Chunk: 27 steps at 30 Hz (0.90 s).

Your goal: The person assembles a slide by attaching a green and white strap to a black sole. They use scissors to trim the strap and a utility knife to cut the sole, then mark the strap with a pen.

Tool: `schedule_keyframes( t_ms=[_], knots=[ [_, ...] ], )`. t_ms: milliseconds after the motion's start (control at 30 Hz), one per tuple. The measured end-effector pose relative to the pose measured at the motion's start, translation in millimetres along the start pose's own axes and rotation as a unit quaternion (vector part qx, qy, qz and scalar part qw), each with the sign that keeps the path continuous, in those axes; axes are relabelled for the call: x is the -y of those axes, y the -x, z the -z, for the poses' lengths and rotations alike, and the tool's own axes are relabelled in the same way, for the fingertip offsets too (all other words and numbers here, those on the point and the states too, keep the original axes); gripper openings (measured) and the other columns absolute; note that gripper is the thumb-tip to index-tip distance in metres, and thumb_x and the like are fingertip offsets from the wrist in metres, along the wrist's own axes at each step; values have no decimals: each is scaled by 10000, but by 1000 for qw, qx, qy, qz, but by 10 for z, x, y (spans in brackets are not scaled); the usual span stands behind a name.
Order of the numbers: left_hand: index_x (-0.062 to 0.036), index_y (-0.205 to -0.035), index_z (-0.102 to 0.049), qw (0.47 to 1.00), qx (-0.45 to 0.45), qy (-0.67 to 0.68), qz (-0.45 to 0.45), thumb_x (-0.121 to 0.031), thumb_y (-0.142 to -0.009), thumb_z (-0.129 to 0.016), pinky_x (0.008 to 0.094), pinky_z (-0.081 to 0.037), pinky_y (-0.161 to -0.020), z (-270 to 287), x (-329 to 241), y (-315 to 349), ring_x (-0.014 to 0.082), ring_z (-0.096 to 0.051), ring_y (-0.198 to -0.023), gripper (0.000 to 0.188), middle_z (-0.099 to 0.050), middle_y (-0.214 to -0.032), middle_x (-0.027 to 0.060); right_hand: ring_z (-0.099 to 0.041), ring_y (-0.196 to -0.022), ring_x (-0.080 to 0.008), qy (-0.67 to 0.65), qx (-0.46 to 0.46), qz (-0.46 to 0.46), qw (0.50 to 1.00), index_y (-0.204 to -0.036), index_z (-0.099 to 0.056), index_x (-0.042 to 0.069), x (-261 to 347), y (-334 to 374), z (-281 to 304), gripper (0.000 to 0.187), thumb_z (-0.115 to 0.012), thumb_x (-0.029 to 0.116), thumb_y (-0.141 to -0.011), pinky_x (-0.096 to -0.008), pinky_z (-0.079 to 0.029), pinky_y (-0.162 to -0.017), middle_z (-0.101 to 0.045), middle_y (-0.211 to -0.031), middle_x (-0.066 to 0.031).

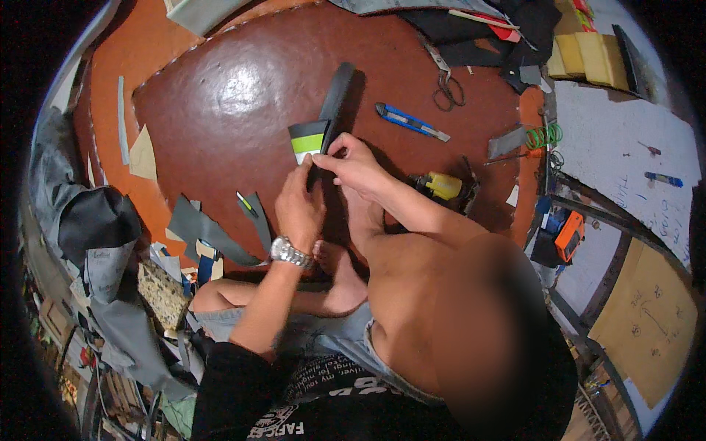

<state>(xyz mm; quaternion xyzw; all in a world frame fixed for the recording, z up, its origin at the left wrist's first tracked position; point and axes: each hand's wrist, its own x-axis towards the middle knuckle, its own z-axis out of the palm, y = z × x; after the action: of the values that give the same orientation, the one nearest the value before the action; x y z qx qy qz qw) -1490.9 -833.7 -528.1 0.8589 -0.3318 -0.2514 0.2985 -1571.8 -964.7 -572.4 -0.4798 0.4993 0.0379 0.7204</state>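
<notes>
A small flat piece with black, lime-green and white stripes (307,141) is held out over the red-brown floor. My left hand (300,202), with a metal watch on its wrist, is closed on the near white end of it. Right beside it, my right hand (359,165) has thumb and forefinger closed round a long dark strip (338,92). That strip stretches away from me along the striped piece's right edge. The fingers partly cover where the two meet, so I cannot tell whether they are joined.
To the right lie a blue box cutter (413,123), scissors (445,88) and a yellow bottle-like object (444,186). Grey offcuts (220,231) with a lime-green bit lie left of my feet. Yellow sponge-like blocks (588,57) stand at far right, and grey material (95,220) is heaped at left.
</notes>
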Motion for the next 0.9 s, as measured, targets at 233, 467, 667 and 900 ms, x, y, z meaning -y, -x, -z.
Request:
schedule_keyframes(
  t_ms=[233, 467, 667, 900],
  knots=[
    [-25, -1368, -624, 973, -47, -143, -174, 6, -853, -655, 486, -520, -916, 101, 19, -179, 386, -584, -1100, 517, -602, -1182, 154, -600, -896, -157, 53, -33, 85, 994, -1052, -590, 79, -136, -104, -183, 266, -781, 226, -940, -338, -511, -755, -666, -980, -74],
    [-25, -1424, -606, 953, 28, -251, -168, -44, -910, -569, 444, -522, -896, -83, -229, -138, 344, -586, -1035, 516, -595, -1087, 138, -597, -1021, -139, 74, -38, 82, 993, -1274, -594, 83, -289, -3, -93, 384, -754, 204, -946, -340, -505, -910, -700, -1148, -78],
    [-30, -1469, -571, 968, 16, -215, -128, 39, -822, -586, 455, -501, -865, -157, -257, -50, 377, -552, -1021, 652, -583, -1154, 166, -694, -1026, -274, 175, 11, 102, 979, -1180, -684, 52, -219, 38, 194, 315, -753, 201, -911, -406, -533, -880, -726, -1102, -179],
    [-36, -1486, -554, 957, 22, -227, -179, -21, -873, -569, 449, -504, -922, -255, -189, 14, 367, -556, -1029, 614, -579, -1220, 167, -703, -845, -259, 260, -183, 376, 870, -1138, -755, 29, 97, 182, 595, 252, -752, 140, -912, -375, -572, -784, -715, -978, -131]
  ],
)
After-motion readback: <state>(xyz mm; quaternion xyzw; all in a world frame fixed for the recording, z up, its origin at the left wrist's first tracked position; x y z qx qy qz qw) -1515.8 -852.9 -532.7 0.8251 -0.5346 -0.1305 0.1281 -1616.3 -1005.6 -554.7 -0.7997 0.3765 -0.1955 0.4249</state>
